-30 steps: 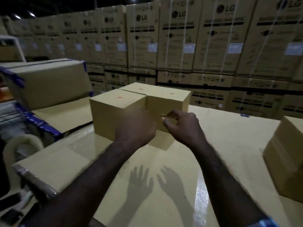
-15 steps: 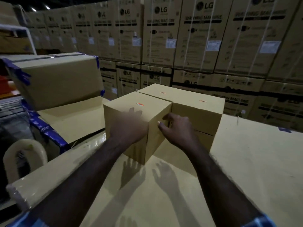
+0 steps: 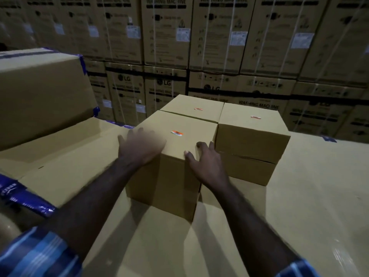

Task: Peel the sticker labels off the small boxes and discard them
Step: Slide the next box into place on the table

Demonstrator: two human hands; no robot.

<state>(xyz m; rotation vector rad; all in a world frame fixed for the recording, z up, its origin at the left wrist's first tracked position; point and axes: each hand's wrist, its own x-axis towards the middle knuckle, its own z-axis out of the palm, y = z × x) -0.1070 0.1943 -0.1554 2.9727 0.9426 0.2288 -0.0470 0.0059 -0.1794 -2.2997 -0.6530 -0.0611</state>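
Two blue checked sleeves [image 3: 38, 254] are seen at the bottom edge, with bare forearms reaching forward over a large flat carton top [image 3: 299, 206]. The nearest small box [image 3: 171, 176] stands on that surface and is flanked by both hands. The left hand [image 3: 139, 146], blurred, is laid with fingers spread over the box's upper left edge; nothing is pinched by it. The right hand [image 3: 205, 162] is placed against the box's right side, its fingers straight and its fingertips at the top edge, with nothing gripped. An orange-and-white sticker label [image 3: 177, 132] is stuck flat on the top of this box, between the two hands and just beyond the fingertips, untouched by either. Just beside it, to the right, a second small box [image 3: 251, 140] bears its own label [image 3: 255, 117], and behind, a third box [image 3: 191, 110] carries another [image 3: 198, 109]. Farther back, a wall of stacked washing-machine cartons [image 3: 219, 37] is seen.
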